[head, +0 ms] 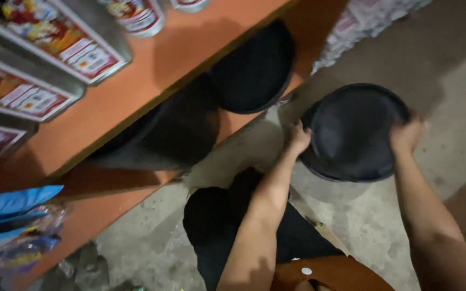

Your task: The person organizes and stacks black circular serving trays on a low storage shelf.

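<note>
Knees and dark trousers [227, 226] fill the bottom of the view, with a brown bag [324, 275] resting at the lap — the person crouches on a grey concrete floor [362, 226].

Both forearms reach forward from there. The left hand [299, 137] is closed over the left edge of a round black lid [351, 132], fingers curled around its rim. The right hand [405, 134] clamps the opposite edge, thumb side over the top. The lid sits on a pale grey bucket [324, 186], whose wall shows just under the lid's near side, and the bucket stands on the floor.

Beyond the left hand, on the lower orange shelf [98, 215], a second round black lid [254, 67] leans in shadow beside a larger dark shape that cannot be made out. Blue plastic packets [12, 215] lie at the near left end of that shelf.

Farther up, the top shelf board [190, 48] carries flat colourful boxes [44, 54] and the bases of tins [136, 16]. At the far upper right, wrapped pale packs [362, 21] stand on the floor — well apart from the bucket.
</note>
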